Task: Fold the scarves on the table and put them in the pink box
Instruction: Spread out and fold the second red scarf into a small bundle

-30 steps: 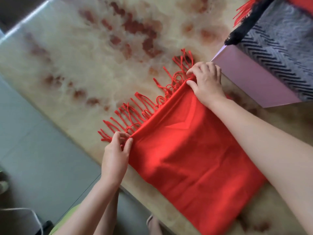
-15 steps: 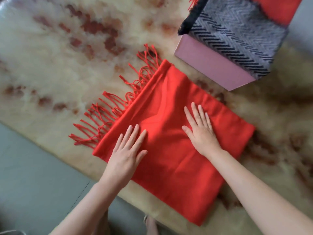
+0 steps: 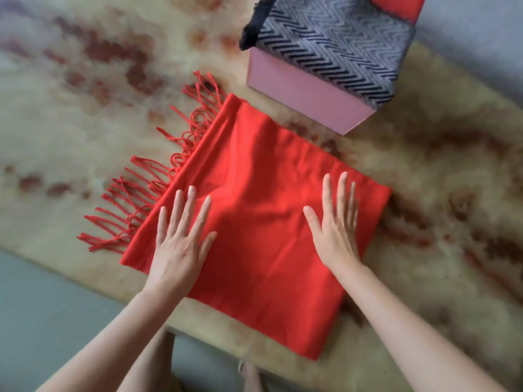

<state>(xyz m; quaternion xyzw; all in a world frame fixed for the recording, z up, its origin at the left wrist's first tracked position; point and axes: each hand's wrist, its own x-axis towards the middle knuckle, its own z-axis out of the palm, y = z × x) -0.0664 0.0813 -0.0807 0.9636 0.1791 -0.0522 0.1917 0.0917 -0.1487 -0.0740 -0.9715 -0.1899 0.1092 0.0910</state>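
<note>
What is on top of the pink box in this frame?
A grey and black zigzag scarf covers the top of the pink box and drapes over one side; red fabric shows at the far corner. The inside is hidden beneath.

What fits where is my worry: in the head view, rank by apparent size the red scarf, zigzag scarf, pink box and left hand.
red scarf
zigzag scarf, cut by the frame
visible side of pink box and left hand: alike, hand nearer

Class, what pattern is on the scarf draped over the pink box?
Grey and black zigzag scarf, head view.
</note>
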